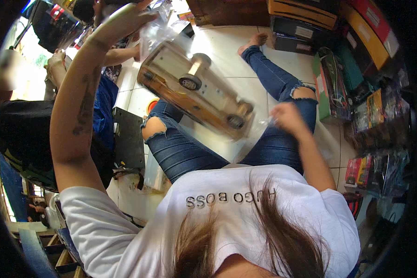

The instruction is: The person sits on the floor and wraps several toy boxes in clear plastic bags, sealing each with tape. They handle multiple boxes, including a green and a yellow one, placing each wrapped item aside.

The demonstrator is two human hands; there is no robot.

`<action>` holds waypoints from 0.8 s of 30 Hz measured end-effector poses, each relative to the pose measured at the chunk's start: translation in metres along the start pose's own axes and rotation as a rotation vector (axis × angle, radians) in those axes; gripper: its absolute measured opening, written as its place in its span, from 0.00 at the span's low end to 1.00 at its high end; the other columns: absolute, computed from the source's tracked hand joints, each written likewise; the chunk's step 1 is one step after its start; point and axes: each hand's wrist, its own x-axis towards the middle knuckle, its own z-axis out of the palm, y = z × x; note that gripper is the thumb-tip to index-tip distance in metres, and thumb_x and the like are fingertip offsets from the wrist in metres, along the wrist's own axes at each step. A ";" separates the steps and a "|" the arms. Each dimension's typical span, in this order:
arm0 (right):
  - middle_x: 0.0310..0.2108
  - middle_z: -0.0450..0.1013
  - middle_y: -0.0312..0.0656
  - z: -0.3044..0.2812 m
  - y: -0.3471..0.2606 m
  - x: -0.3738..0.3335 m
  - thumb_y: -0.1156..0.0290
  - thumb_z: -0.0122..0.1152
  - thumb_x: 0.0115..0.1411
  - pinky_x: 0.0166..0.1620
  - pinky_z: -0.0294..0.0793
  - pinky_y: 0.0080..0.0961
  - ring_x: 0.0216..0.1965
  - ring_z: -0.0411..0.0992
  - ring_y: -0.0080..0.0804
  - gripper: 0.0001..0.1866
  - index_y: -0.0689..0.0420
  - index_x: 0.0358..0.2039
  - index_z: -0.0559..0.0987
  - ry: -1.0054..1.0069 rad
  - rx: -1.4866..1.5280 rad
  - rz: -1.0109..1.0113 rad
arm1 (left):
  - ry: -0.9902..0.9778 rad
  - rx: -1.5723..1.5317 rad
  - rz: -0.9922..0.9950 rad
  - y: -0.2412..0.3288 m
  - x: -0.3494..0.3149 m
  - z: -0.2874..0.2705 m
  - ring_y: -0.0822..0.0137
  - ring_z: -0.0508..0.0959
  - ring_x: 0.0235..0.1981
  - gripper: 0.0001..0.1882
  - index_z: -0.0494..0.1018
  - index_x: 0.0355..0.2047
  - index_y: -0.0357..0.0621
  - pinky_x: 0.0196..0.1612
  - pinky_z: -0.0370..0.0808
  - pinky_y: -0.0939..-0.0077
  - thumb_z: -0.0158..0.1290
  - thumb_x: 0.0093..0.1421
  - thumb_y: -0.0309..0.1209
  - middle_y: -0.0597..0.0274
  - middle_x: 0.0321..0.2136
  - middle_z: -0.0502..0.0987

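Observation:
A toy car (194,97) in a clear plastic bag (159,34) hangs tilted above my lap. Its pale underside and dark wheels face me, and a golden-brown side shows below; motion blurs it. High at the upper left, my left hand (132,17) is closed on the gathered end of the bag. My right hand (289,118), also blurred, is curled at the bag's lower right corner, above my right thigh. Its fingers seem pinched on the plastic there.
I sit with knees apart over a pale tiled floor (231,58). A co-worker's hand (56,65) shows at the left, near a dark box (128,139). Stacked boxes (294,32) and a boxed toy car (331,85) line the right side, with packaged goods (380,111) on racks.

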 end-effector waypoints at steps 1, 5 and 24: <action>0.26 0.77 0.40 -0.031 0.008 0.009 0.70 0.59 0.56 0.35 0.72 0.25 0.28 0.73 0.25 0.08 0.60 0.31 0.81 0.177 0.182 0.002 | 0.109 -0.172 0.074 -0.008 -0.027 0.001 0.77 0.68 0.20 0.17 0.77 0.33 0.39 0.23 0.65 0.77 0.52 0.62 0.42 0.69 0.18 0.70; 0.28 0.75 0.39 -0.111 -0.020 0.047 0.74 0.57 0.58 0.37 0.70 0.21 0.31 0.72 0.24 0.07 0.63 0.35 0.79 0.303 0.022 -0.369 | 0.063 -0.632 -0.619 -0.016 -0.116 0.063 0.78 0.63 0.14 0.23 0.70 0.15 0.46 0.18 0.58 0.81 0.52 0.60 0.49 0.70 0.13 0.67; 0.59 0.58 0.39 0.010 -0.160 0.063 0.61 0.67 0.44 0.63 0.46 0.41 0.61 0.54 0.36 0.43 0.46 0.62 0.61 0.174 -0.670 -0.978 | 0.633 -0.662 -0.699 0.007 -0.219 0.210 0.69 0.73 0.38 0.13 0.74 0.32 0.33 0.42 0.69 0.74 0.58 0.57 0.34 0.59 0.37 0.72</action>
